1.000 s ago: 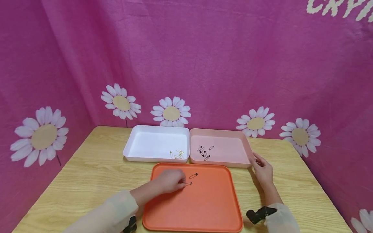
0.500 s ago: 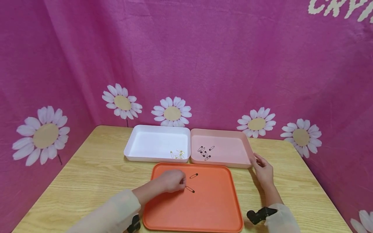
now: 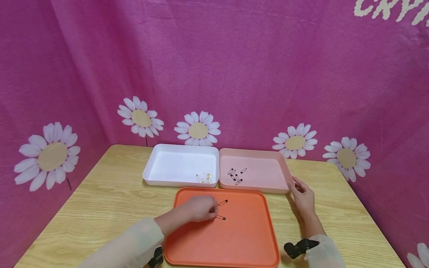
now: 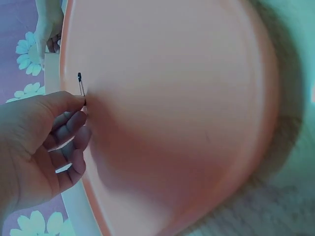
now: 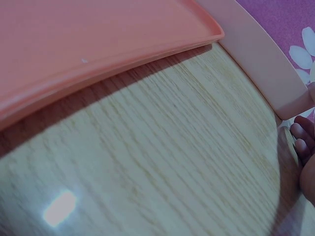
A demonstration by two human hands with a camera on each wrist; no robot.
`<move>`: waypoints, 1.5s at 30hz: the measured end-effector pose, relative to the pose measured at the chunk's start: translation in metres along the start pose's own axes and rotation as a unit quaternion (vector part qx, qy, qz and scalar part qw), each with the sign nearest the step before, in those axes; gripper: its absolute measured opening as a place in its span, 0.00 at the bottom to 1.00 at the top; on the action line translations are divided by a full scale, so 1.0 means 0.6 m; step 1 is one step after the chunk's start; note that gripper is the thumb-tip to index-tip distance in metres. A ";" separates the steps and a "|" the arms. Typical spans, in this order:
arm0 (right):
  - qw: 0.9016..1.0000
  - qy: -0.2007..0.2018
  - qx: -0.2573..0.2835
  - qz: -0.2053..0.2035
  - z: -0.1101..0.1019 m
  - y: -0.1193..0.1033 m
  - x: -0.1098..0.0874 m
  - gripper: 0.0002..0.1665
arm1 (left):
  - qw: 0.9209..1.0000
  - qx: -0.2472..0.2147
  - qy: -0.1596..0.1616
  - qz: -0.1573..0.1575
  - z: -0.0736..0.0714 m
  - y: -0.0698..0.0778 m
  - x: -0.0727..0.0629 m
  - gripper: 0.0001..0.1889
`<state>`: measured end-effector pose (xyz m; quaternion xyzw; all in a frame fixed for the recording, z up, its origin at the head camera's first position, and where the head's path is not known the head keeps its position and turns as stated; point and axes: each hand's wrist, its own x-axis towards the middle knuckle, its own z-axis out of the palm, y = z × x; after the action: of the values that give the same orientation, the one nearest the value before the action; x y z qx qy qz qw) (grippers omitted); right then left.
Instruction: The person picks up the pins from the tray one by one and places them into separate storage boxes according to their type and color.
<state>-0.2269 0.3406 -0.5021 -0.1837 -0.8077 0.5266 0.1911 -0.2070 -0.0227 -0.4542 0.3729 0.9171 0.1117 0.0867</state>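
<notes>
In the head view my left hand point(image 3: 203, 208) is over the orange tray point(image 3: 241, 242), its thumb and fingertips pinching one end of a black safety pin point(image 3: 221, 217). The pin's dark head points away from the fingers. In the left wrist view a black safety pin point(image 4: 80, 83) sticks up past the thumb tip. A second black safety pin point(image 3: 223, 202) lies on the tray just beyond the hand. My right hand point(image 3: 303, 198) rests against the near right corner of the pink tray point(image 3: 268, 189), thumb at its wall and the other fingers loosely bent outside it.
Several black safety pins point(image 3: 233, 174) lie inside the pink tray. Beside it on the left stands a white tray point(image 3: 181, 183) with several gold safety pins point(image 3: 206, 178) near its front right corner. A magenta daisy-patterned cloth point(image 3: 234, 74) hangs behind the wooden table point(image 3: 110, 193).
My left hand has moved slightly right. The black pin at its fingertips has swung toward me and now points to the lower right. The right hand stays at the pink tray.
</notes>
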 end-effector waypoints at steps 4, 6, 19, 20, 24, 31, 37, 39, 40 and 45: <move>1.000 -0.001 -0.006 -0.001 0.000 0.000 0.000 0.29 | 1.000 -0.016 -0.020 -0.009 -0.001 0.001 0.004 0.07; 1.000 0.000 -0.007 -0.002 -0.001 -0.001 0.000 0.29 | 0.999 -0.026 -0.030 -0.017 0.001 0.001 0.007 0.08; 1.000 0.005 0.011 -0.006 -0.004 -0.004 0.003 0.28 | 0.994 -0.086 -0.048 -0.045 0.002 0.001 0.009 0.09; 1.000 0.004 0.011 -0.006 -0.004 -0.004 0.002 0.28 | 0.994 -0.089 -0.047 -0.045 0.002 0.001 0.008 0.08; 1.000 0.003 0.011 -0.002 -0.003 -0.003 0.001 0.28 | 0.992 -0.114 -0.037 -0.041 0.001 -0.003 0.006 0.06; 1.000 -0.002 0.003 0.008 -0.003 -0.001 0.002 0.29 | 0.983 -0.183 0.014 -0.027 -0.016 -0.014 0.011 0.07; 1.000 -0.003 -0.002 0.011 -0.002 0.001 0.003 0.29 | 0.983 -0.162 0.078 -0.037 -0.037 -0.025 0.022 0.06; 1.000 -0.002 -0.004 0.011 -0.002 0.001 0.003 0.29 | 0.981 -0.166 0.087 -0.046 -0.043 -0.028 0.026 0.05; 1.000 -0.003 -0.004 0.012 -0.002 0.000 0.002 0.29 | 0.980 -0.171 0.092 -0.049 -0.045 -0.030 0.028 0.05; 1.000 -0.003 -0.004 0.005 -0.001 0.000 0.000 0.29 | 0.976 -0.179 0.110 -0.066 -0.056 -0.034 0.039 0.04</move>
<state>-0.2267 0.3413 -0.5016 -0.1869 -0.8095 0.5248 0.1853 -0.2449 -0.0253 -0.4293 0.2753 0.9089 0.3080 0.0577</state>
